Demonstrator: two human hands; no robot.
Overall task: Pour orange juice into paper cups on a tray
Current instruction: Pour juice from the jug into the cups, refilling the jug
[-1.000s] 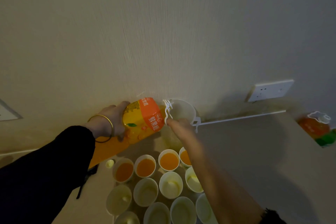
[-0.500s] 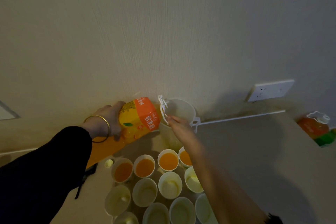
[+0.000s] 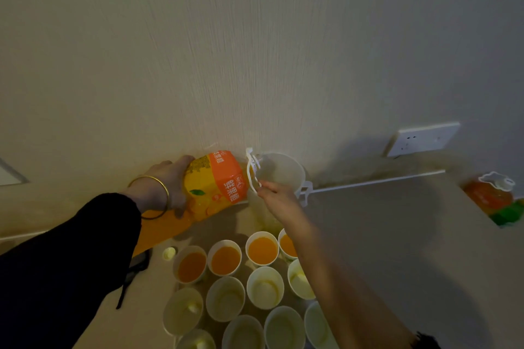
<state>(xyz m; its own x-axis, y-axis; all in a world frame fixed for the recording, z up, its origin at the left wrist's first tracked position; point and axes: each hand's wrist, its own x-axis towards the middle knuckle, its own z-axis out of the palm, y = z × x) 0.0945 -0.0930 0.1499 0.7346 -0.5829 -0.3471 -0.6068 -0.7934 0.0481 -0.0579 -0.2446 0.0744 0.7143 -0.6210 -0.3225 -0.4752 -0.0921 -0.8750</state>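
Note:
My left hand (image 3: 167, 181), with a gold bangle on the wrist, grips the base end of a large orange juice bottle (image 3: 215, 184). The bottle lies nearly on its side, neck pointing right. Its neck reaches the rim of a white round container (image 3: 283, 173) by the wall. My right hand (image 3: 276, 198) pinches the bottle's white carry handle (image 3: 251, 173) near the neck. Below, several paper cups stand packed together; the back row (image 3: 225, 259) holds orange juice, and the nearer cups (image 3: 265, 287) look empty. My right forearm hides part of the cups.
A second juice bottle (image 3: 489, 195) stands at the far right edge. A wall socket (image 3: 422, 139) sits above a thin white rail (image 3: 377, 183). A small pale cap (image 3: 169, 253) and a black object with a strap (image 3: 137, 265) lie left of the cups.
The bottle and both hands have shifted slightly up and to the left. Its neck now lies against the white container's rim. The cups look unchanged.

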